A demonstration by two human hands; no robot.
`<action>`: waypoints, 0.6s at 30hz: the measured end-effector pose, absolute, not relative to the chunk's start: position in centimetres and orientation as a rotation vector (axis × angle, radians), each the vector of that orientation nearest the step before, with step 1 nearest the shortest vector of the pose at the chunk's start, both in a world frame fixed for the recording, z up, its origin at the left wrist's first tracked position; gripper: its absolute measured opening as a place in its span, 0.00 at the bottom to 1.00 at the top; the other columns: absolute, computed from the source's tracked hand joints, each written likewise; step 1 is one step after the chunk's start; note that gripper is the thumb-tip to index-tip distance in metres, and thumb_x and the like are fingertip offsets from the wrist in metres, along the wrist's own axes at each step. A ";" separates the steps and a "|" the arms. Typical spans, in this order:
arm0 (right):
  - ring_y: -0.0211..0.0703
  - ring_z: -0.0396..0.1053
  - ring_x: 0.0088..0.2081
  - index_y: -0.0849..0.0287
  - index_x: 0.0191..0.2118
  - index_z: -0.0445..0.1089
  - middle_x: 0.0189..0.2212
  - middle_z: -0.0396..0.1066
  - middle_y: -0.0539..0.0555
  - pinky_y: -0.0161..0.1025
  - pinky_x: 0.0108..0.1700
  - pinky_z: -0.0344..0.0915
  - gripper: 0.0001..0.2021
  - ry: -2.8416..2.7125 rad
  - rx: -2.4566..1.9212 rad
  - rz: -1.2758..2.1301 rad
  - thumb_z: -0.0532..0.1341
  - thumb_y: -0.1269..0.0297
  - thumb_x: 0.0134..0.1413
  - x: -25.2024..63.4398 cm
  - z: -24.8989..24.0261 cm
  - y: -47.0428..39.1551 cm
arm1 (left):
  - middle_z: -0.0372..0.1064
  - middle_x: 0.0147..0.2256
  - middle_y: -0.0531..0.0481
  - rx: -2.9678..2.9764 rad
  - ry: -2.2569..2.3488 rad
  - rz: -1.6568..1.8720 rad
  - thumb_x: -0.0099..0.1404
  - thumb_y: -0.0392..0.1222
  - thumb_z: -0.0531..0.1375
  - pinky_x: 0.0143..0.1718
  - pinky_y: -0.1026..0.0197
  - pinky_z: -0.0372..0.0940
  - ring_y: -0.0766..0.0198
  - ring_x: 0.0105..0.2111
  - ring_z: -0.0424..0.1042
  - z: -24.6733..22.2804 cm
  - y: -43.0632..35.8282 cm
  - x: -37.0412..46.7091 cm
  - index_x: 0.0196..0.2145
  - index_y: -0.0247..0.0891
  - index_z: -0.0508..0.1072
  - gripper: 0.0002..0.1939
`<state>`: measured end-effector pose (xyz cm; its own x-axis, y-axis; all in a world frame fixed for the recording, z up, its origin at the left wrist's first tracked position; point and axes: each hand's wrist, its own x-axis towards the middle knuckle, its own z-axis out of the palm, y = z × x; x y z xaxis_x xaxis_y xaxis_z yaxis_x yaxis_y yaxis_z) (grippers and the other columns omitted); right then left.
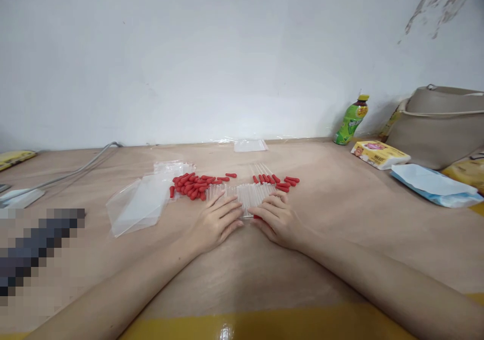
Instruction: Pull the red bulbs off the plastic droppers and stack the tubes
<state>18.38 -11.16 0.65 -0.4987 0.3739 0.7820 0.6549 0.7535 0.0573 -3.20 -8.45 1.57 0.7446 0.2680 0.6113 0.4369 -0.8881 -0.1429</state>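
Note:
A row of clear glass dropper tubes (pixel 245 198) lies side by side on the brown table. My left hand (pixel 221 218) rests over the row's left end, fingers stretched out. Over the right end lies my right hand (pixel 279 219), its fingers also extended, with a bit of red showing beneath them. Red rubber bulbs (pixel 191 185) are heaped just beyond my left hand. Beyond the right one are several droppers (pixel 266 177) with red bulbs on their near ends, and a few loose bulbs (pixel 290 181) beside them. My fingers cover parts of the tubes.
Clear plastic bags (pixel 141 201) lie left of the bulbs, and another bag (pixel 250 145) is near the wall. A grey cable (pixel 83 167) crosses the left side. At right stand a green bottle (pixel 351 121), a tissue pack (pixel 379 154), a blue-white packet (pixel 434 186) and a beige bag (pixel 438 128).

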 end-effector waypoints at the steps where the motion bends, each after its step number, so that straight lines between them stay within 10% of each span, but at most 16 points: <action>1: 0.39 0.64 0.33 0.59 0.40 0.68 0.26 0.72 0.50 0.42 0.44 0.56 0.08 -2.149 -0.767 -0.448 0.56 0.67 0.55 18.3 0.7 -11.1 | 0.72 0.42 0.48 -2.659 -0.539 -0.882 0.63 0.37 0.55 0.55 0.46 0.56 0.57 0.48 0.67 1.6 -8.5 -3.1 0.43 0.37 0.70 0.11; 18: 0.37 0.69 0.38 0.58 0.37 0.69 0.33 0.75 0.49 0.43 0.46 0.54 0.06 -2.188 -0.670 -0.552 0.58 0.66 0.55 18.5 0.7 -11.2 | 0.74 0.35 0.47 -2.722 -0.417 -0.980 0.62 0.30 0.53 0.54 0.49 0.61 0.59 0.45 0.71 1.9 -9.1 -2.7 0.36 0.33 0.70 0.07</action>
<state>18.49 -11.18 0.65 -0.5671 0.2854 0.7726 0.6176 0.7680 0.1696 -2.66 -9.14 1.90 0.7379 0.1897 0.6477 0.3351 -0.9360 -0.1075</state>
